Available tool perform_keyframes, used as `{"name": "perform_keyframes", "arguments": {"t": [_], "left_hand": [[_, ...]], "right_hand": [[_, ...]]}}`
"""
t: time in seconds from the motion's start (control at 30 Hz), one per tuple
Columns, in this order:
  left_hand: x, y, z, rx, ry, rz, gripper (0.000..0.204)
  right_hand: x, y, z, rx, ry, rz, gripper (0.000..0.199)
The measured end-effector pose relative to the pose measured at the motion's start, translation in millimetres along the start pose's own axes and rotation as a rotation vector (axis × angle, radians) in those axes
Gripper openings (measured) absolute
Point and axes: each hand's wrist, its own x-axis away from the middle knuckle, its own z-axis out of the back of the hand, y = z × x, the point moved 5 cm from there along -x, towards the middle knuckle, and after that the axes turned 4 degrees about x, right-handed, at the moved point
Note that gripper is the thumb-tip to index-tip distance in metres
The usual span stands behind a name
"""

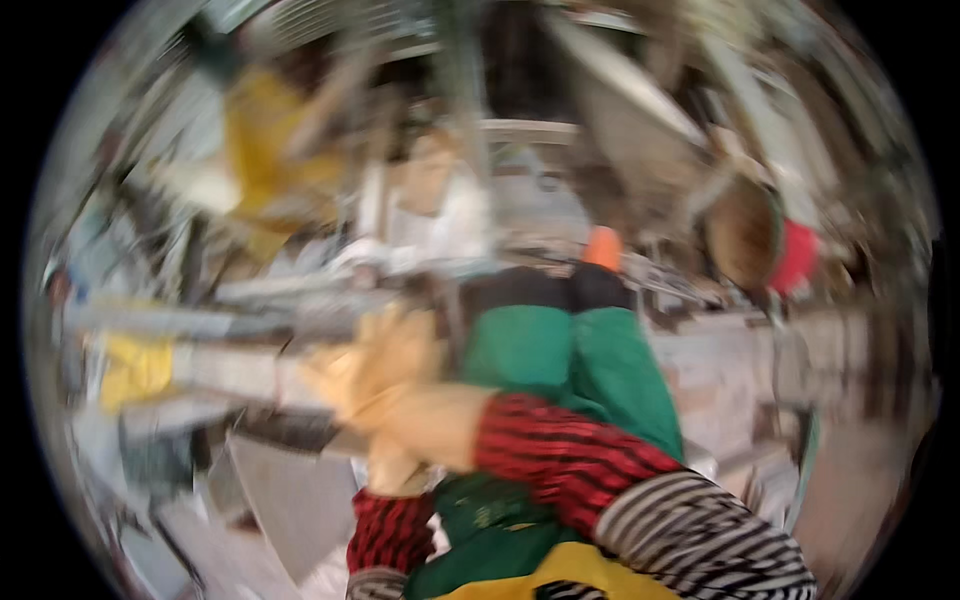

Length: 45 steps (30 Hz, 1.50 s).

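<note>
Cluttered room, heavy motion blur. Closest, bottom edge: red-and-black cuffs [580, 455]. Next, left of centre: right hand [347, 385] overlaps left hand [403, 343], both in tan gloves; some fingers look spread, can't tell if either grips anything. Nearest item: pale strip [230, 370] just left of them, blurred. Green trouser legs [520, 345] at centre. Farther: yellow item [262, 140] upper left, brown round object [742, 235] upper right.

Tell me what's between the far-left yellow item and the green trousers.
In the head view, the overlapping gloved left hand and right hand, plus a blurred pale strip nearer the yellow item.
</note>
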Motion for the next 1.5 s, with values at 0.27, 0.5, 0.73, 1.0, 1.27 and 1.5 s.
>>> {"name": "perform_keyframes", "arguments": {"t": [0.27, 0.5, 0.73, 1.0, 1.27, 1.5], "left_hand": [[-54, -4, -10, -0.359, 0.358, -0.379, 0.031], [-55, -17, -25, -0.38, 0.552, -0.501, 0.022], [-61, -8, -28, -0.26, 0.635, -0.569, 0.005], [-54, -11, -22, -0.275, 0.608, -0.537, 0.006], [-68, -9, -48, -0.208, 0.166, -0.506, 0.02], [-27, 18, -31, 0.313, -0.287, -0.073, 0.041]], "right_hand": [[-7, 3, -14, -0.036, -0.091, 0.078, 0.079], [-44, -37, 9, -0.226, 0.121, 0.222, 0.076], [-105, -83, -25, 0.163, -0.06, 0.181, 0.072], [-113, -87, -56, 0.273, -0.184, 0.119, 0.079], [-92, -52, -7, 0.073, -0.249, 0.049, 0.072], [-55, 24, 69, 0.06, -0.07, 0.055, 0.083]]}}
